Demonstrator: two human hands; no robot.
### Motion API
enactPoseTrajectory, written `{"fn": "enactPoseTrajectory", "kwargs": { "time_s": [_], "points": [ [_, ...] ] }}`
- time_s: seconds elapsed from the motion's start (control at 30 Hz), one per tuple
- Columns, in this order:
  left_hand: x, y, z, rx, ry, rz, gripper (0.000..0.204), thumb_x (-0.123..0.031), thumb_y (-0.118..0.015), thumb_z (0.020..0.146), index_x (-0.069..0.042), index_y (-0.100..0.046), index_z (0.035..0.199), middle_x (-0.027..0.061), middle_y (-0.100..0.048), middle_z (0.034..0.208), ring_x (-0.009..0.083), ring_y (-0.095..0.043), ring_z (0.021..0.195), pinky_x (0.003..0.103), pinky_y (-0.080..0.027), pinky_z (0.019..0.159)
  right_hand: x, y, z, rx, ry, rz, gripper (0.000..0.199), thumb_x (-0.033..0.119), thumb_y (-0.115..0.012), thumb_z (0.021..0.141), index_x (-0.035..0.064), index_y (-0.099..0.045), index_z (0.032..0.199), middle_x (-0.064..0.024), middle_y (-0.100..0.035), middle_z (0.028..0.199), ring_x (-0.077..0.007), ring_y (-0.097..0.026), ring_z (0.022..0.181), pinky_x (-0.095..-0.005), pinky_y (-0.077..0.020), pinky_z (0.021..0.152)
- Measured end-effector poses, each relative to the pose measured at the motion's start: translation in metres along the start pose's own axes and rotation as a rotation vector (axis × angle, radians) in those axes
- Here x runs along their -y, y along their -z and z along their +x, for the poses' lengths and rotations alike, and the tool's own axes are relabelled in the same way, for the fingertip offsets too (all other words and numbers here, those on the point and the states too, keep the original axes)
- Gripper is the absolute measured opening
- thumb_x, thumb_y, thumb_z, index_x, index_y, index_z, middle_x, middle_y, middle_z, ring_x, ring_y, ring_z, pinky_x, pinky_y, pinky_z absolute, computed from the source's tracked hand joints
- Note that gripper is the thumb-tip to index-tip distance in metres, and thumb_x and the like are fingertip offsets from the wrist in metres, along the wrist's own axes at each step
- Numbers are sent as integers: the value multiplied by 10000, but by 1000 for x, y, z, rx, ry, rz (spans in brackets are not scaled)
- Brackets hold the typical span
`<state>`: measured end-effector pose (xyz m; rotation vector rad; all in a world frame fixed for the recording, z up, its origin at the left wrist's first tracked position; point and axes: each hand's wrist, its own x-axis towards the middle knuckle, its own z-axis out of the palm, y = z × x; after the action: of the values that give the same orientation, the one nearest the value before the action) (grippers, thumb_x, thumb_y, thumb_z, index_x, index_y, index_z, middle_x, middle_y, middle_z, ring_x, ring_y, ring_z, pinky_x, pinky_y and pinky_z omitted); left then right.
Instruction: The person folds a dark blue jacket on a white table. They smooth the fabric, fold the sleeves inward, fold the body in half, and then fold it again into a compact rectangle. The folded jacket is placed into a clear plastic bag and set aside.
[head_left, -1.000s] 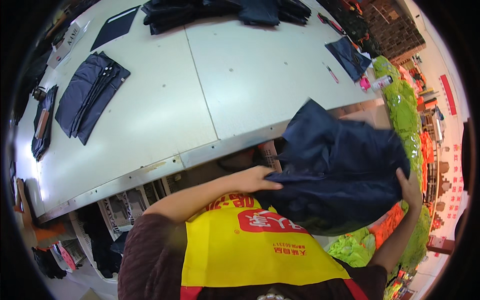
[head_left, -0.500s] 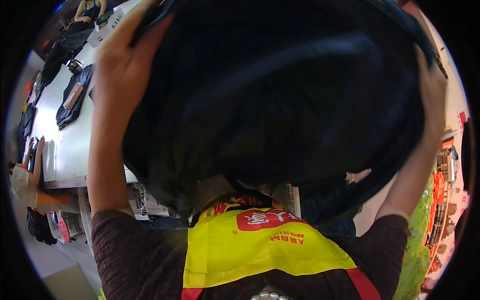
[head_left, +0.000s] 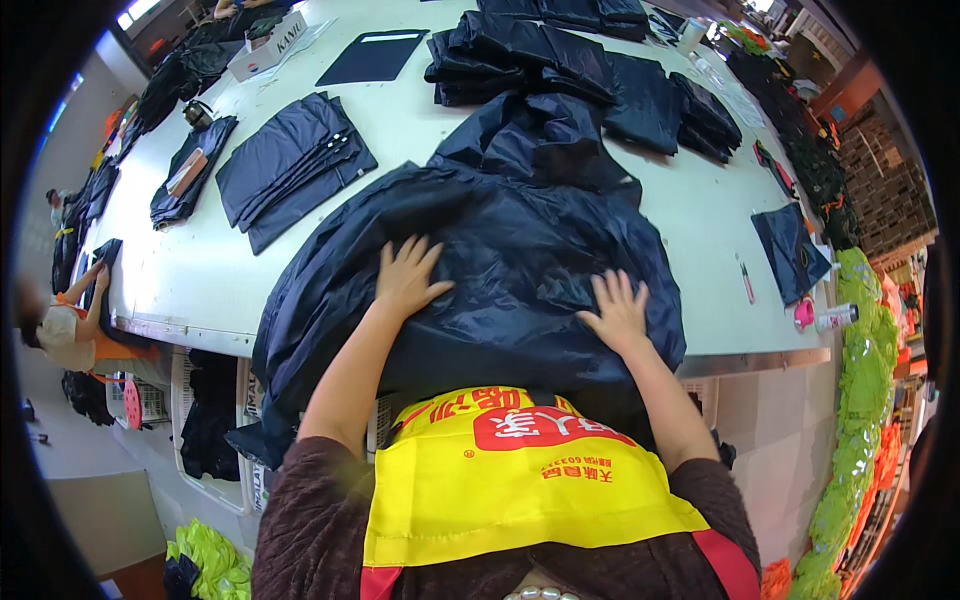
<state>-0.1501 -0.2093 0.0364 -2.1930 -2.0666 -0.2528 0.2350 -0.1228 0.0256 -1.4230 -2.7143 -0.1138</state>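
**Flat on the dark cloth, both palms down**

Right now we have a big dark navy garment (head_left: 510, 250) heaped on the near part of the white work table (head_left: 200, 270), its lower folds spilling over the table's front edge toward our yellow apron (head_left: 520, 480). Our left hand (head_left: 408, 278) lies on the cloth with the fingers spread wide, palm pressed flat, gripping nothing. Our right hand (head_left: 617, 310) does the same further along the heap, fingers fanned and flat on the shiny fabric. The two hands are well apart, each near the front edge of the table.

Behind the heap, toward the far side, we see a stack of folded dark pieces (head_left: 560, 50). To our left lies a flat folded dark piece (head_left: 290, 165), and beyond it a smaller one (head_left: 190, 175) with a pale object on top. On our right a small dark piece (head_left: 790, 250) sits near the table's edge, with a pink pen (head_left: 747, 283) just beside it. At the far left a person (head_left: 65, 320) leans at the table end
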Motion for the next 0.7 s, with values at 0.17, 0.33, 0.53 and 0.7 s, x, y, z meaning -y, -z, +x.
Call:
{"fn": "enactPoseTrajectory", "kwargs": {
  "time_s": [0.17,0.33,0.53,0.7],
  "points": [
    [11,-8,7,205,164,-76,693,-630,-484,823,-177,-479,1347,95,-401,1432,268,-327,1341,543,-171,1084,-61,-16,9,101,-101,30,819,395,-708,753,142,-310,1423,-116,-312,1460,-318,-300,1330,-645,-179,1046],
    [-36,14,57,287,243,-14,384,-437,-607,821,-90,-694,961,101,-676,933,285,-628,887,413,-454,837,-90,-18,35,191,-108,51,864,423,-701,749,141,-275,1446,-126,-283,1479,-329,-283,1343,-624,-163,1073],
    [-121,-15,146,-134,-90,-492,258,-213,-638,818,-53,-633,1019,132,-646,1002,305,-609,967,386,-485,832,-120,63,125,700,-51,434,760,595,-663,699,77,-551,1243,-182,-565,1196,-290,-553,1090,-392,-423,938],
    [-156,-61,185,26,-80,-327,448,-317,-602,840,-79,-548,1215,116,-527,1261,279,-464,1181,474,-327,1007,-114,87,263,-16,-160,882,641,554,-665,726,27,-630,1090,-180,-659,955,-286,-636,915,-357,-485,800]
  ]
}}
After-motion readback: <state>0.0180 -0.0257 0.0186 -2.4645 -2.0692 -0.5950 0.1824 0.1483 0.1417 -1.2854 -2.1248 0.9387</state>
